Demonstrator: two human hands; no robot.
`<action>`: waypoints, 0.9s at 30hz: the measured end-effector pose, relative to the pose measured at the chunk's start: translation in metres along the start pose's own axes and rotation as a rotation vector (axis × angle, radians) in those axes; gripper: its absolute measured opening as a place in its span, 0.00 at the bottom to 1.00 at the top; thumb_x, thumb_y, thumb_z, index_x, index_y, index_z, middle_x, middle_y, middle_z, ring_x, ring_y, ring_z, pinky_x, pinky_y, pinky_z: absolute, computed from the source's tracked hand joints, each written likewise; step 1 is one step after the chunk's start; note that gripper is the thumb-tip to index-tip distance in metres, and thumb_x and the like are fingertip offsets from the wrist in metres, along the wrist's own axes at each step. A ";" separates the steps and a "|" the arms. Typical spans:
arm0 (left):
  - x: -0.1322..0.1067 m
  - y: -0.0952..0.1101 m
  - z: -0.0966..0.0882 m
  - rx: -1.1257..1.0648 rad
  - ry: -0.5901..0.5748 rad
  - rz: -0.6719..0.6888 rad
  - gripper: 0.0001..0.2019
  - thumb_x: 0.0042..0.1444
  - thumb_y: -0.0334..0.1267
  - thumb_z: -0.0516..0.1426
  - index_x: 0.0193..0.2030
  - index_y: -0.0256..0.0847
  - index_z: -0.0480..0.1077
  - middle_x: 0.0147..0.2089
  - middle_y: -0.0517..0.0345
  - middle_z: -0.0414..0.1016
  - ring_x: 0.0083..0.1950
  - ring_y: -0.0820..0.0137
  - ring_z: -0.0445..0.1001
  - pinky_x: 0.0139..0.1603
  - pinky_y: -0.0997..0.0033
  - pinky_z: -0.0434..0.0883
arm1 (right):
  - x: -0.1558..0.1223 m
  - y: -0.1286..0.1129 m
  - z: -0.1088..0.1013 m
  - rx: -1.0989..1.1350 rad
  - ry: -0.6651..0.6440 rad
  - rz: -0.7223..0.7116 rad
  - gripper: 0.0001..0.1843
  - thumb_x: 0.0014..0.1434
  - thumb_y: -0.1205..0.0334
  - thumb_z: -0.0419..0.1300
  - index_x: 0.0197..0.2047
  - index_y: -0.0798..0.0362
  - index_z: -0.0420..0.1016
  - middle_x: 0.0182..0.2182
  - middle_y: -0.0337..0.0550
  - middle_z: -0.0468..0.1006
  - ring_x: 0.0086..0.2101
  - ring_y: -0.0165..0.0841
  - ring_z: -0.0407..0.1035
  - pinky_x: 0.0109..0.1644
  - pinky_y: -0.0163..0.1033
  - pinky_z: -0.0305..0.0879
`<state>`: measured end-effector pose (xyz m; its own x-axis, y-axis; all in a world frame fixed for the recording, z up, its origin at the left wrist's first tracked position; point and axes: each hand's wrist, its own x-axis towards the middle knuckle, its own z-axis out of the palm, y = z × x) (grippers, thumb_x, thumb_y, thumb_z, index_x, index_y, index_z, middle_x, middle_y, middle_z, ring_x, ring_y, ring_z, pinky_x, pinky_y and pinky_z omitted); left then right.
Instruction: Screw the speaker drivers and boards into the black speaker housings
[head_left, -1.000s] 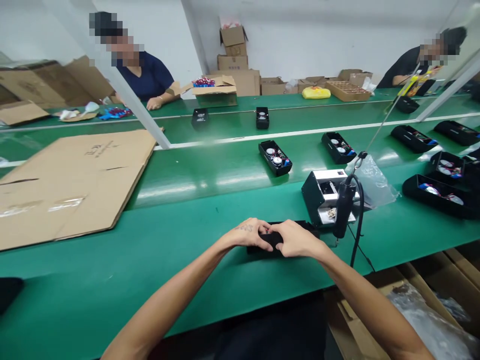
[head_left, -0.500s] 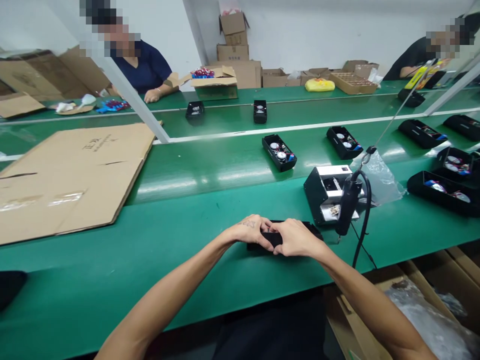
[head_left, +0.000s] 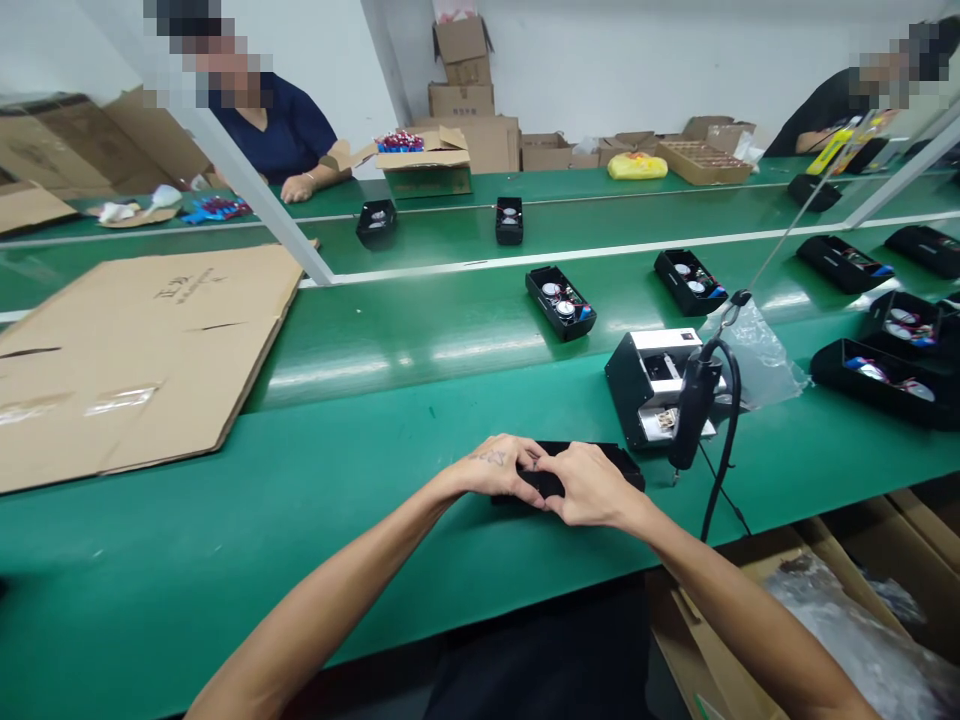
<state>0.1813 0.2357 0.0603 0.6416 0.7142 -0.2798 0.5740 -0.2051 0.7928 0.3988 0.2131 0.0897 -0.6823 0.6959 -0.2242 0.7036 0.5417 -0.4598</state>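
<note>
A black speaker housing (head_left: 628, 464) lies on the green bench in front of me, largely covered by my hands. My left hand (head_left: 504, 468) grips its left part, thumb toward the near wall and fingers reaching inside. On the right part, my right hand (head_left: 592, 486) is closed in the same way, the two thumbs almost meeting. What the fingertips press inside is hidden. Just right of the housing stands a black and silver screw feeder (head_left: 654, 390). An electric screwdriver (head_left: 695, 410) hangs in front of it, bit down.
Open speaker housings (head_left: 561, 303) with round drivers and wires sit on the belt, and several more (head_left: 885, 385) at the right. Flattened cardboard (head_left: 150, 350) covers the left. A clear plastic bag (head_left: 757, 360) lies behind the screwdriver. Two co-workers sit across the line.
Both hands stay on the housing, the right one shifting very slightly. Two housings on the far belt have moved a little left. The dark object at the left edge is nearly out of view.
</note>
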 end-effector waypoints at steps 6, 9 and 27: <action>-0.032 -0.001 0.045 0.183 0.143 0.074 0.10 0.49 0.42 0.77 0.32 0.46 0.83 0.63 0.60 0.82 0.62 0.52 0.80 0.74 0.43 0.56 | -0.056 0.026 0.005 0.295 0.733 -0.020 0.24 0.66 0.60 0.67 0.64 0.46 0.74 0.57 0.50 0.82 0.55 0.46 0.77 0.60 0.52 0.75; -0.049 -0.016 0.079 0.326 0.267 0.193 0.09 0.53 0.39 0.75 0.36 0.47 0.81 0.65 0.57 0.81 0.64 0.50 0.79 0.79 0.31 0.39 | -0.075 0.056 0.016 0.173 1.257 0.281 0.29 0.70 0.55 0.65 0.70 0.49 0.69 0.64 0.59 0.75 0.62 0.53 0.72 0.62 0.60 0.74; -0.053 -0.030 0.119 0.619 0.704 0.391 0.07 0.56 0.34 0.67 0.38 0.49 0.74 0.60 0.59 0.85 0.56 0.58 0.84 0.83 0.42 0.33 | -0.084 0.118 0.007 0.875 1.487 0.242 0.19 0.61 0.50 0.71 0.44 0.48 0.68 0.18 0.25 0.68 0.16 0.30 0.62 0.23 0.38 0.62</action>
<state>0.1906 0.1243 -0.0133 0.5099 0.7137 0.4802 0.6790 -0.6767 0.2848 0.5378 0.2158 0.0481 0.5148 0.7909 0.3307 0.1053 0.3245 -0.9400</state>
